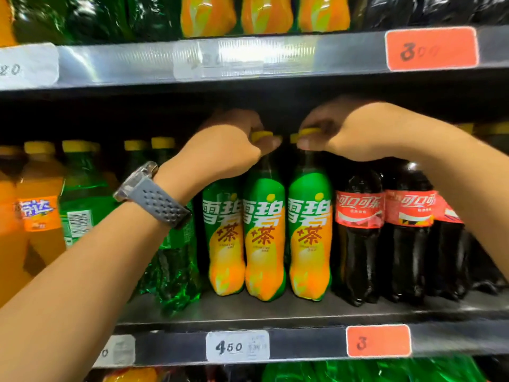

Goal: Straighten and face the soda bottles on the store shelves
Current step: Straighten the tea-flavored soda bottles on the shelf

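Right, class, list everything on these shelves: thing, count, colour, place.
tea-soda bottles: three, green and orange, middle shelf, centre front
cola bottles: at least three, dark, red labels, right side
green soda bottles: count unclear, green, left of centre
orange soda bottles: at least two, orange, far left
upper-shelf bottles: three, orange-green, top centre
price tags: several, white or orange, both shelf rails
watch: one, grey strap, left wrist
left hand: grips middle tea-soda bottle's yellow cap
right hand: pinches right tea-soda bottle's yellow cap

Tea-soda bottles (264,238) centre on shelf (275,312); cola bottles (358,244) right beside them
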`<state>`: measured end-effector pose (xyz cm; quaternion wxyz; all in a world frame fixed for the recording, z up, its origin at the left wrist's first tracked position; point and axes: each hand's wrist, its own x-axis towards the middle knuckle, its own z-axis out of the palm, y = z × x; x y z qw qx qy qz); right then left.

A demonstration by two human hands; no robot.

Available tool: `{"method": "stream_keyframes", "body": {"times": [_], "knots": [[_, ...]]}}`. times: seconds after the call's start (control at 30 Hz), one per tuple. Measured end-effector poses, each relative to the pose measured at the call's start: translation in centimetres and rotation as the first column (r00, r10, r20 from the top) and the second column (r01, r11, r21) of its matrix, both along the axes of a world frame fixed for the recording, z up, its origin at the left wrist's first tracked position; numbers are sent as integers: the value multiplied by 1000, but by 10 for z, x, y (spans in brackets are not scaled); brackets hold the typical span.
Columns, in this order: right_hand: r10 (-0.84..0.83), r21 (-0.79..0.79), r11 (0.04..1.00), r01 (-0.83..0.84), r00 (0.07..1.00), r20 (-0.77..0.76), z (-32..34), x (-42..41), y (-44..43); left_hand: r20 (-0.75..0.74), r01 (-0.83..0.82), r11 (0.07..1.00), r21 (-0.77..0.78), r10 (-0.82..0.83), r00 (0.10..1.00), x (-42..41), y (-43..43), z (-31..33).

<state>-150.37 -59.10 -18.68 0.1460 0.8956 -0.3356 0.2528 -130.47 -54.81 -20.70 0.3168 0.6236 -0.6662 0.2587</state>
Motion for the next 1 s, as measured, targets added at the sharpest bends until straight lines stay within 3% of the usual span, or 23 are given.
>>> {"method": "stream_keyframes", "body": {"times": [0.3,0.5,0.7,0.9,1.0], "knots": [[71,77,994,-73,997,29,2,-6,-4,7,-66,997,-41,66,998,-8,2,0],[118,129,984,-122,992,37,5,-11,-7,-19,59,995,82,-57,998,-10,14,8],[54,155,987,-48,998,-32,10,-11,-4,6,56,997,57,-56,998,-15,18,6],[111,10,993,-115,976,187,11,14,18,51,-44,997,63,41,998,11,29,4],[72,-19,997,-72,997,40,15,45,22,152,-132,991,-20,134,979,28,39,-1]]}}
